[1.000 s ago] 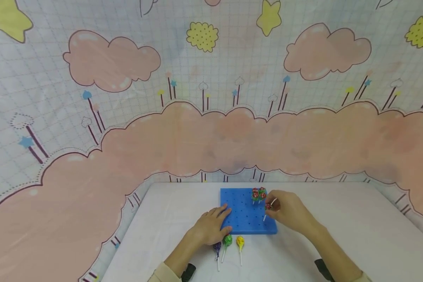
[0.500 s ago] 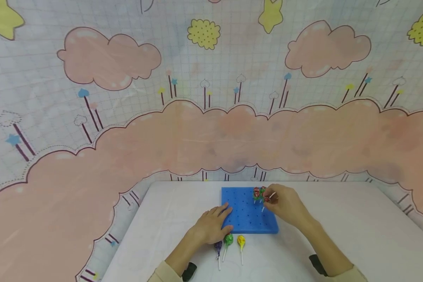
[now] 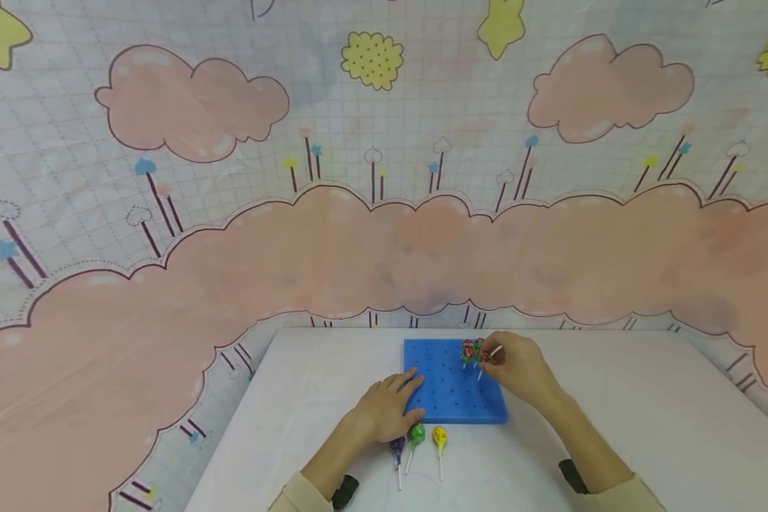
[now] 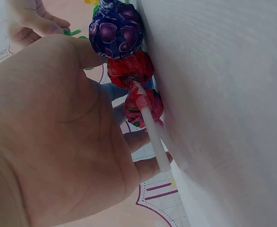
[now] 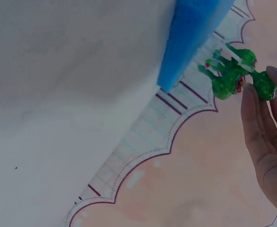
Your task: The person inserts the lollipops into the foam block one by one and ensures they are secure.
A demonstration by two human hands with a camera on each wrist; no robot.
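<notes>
My right hand (image 3: 515,363) pinches a red-and-green wrapped lollipop (image 5: 265,86) between thumb and fingertips, over the right half of a blue board (image 3: 448,391) dotted with small holes. The lollipop's stick points down toward the board; another bit of white stick shows between the fingers. Close by, several similar lollipops (image 3: 468,350) stand upright in the board's far right corner, partly covered by the hand. My left hand (image 3: 384,412) rests with spread fingers on the board's left edge. Beneath its palm, the left wrist view shows red-wrapped lollipops (image 4: 131,70), which the head view hides.
In front of the board lie a purple lollipop (image 3: 397,448), a green lollipop (image 3: 417,435) and a yellow lollipop (image 3: 440,437), sticks toward me. All rest on a white table (image 3: 614,412). A cloud-patterned cloth (image 3: 384,249) hangs behind.
My right hand has moved away from me with its lollipop, toward the ones standing in the board, then nearly stopped. The left hand has stayed on the board's edge.
</notes>
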